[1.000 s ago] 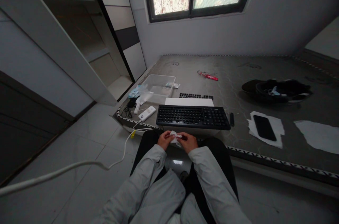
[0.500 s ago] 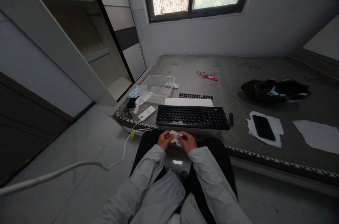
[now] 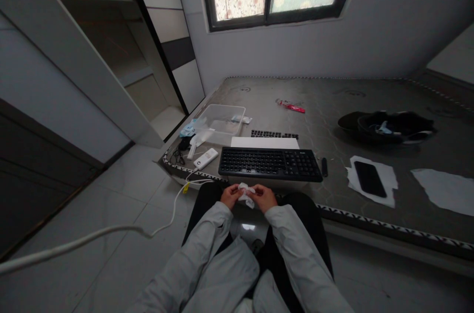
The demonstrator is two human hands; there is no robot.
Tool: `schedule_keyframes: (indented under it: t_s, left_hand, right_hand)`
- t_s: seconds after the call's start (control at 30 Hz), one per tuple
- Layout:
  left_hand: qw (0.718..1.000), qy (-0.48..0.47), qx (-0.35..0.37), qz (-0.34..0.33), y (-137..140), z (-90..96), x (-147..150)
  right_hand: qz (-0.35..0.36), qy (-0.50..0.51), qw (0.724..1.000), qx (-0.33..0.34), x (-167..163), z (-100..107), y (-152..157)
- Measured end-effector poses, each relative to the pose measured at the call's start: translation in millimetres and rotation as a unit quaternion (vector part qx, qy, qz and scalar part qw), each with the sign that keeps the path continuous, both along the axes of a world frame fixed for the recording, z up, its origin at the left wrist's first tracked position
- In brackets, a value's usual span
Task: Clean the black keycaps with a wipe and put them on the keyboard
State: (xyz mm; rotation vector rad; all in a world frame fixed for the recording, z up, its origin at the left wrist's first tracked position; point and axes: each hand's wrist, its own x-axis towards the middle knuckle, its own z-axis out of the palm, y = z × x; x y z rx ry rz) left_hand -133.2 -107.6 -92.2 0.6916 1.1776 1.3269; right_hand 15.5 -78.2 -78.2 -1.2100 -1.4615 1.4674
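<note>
My left hand (image 3: 230,196) and my right hand (image 3: 264,198) are both nearly closed, thumb and fingers of each pinching a crumpled white tissue (image 3: 245,195) from opposite sides. The tissue is located between the two hands, just in front of the near edge of the black keyboard (image 3: 270,163). The keyboard sits at the mattress (image 3: 322,96) edge; a smartphone (image 3: 370,178) lies on white paper (image 3: 389,175) to its right.

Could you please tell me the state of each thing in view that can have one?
White tissue: crumpled
Left hand: pinching the tissue
Right hand: pinching the tissue
Keyboard: lying keys up
Clear plastic box: no lid on
Phone: flat on white paper, no lit screen showing
Cap: upturned, pale blue item inside
Wardrobe: partly open
</note>
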Motion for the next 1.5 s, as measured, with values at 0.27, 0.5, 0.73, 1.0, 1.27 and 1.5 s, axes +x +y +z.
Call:
schedule_keyframes:
  t_s: [0.27, 0.5, 0.73, 1.0, 1.27, 1.5]
  left_hand:
    - [1.0, 0.016, -0.002, 0.019, 2, -1.6, -2]
    - [0.999, 0.039, 0.01, 0.025, 1, 6.8, 0]
    - [0.999, 0.037, 0.02, -0.003, -2, 11.0, 2]
    - [0.997, 0.057, 0.015, -0.04, -4, 15.9, 2]
    - [0.997, 0.073, 0.009, -0.025, -4, 7.4, -1]
    - [0.996, 0.079, 0.012, -0.037, -3, 8.1, -2]
  right_hand:
    - [0.023, 0.077, 0.997, -0.007, -1, 4, 2]
    - [-0.007, 0.081, 0.997, -0.002, -1, 2, 3]
    - [-0.041, 0.093, 0.994, -0.036, 1, -5, 7]
    - [-0.023, 0.117, 0.992, -0.043, 3, -1, 7]
    - [-0.003, 0.09, 0.995, -0.042, 3, 1, 6]
    - [-0.001, 0.084, 0.996, -0.026, 1, 1, 4]
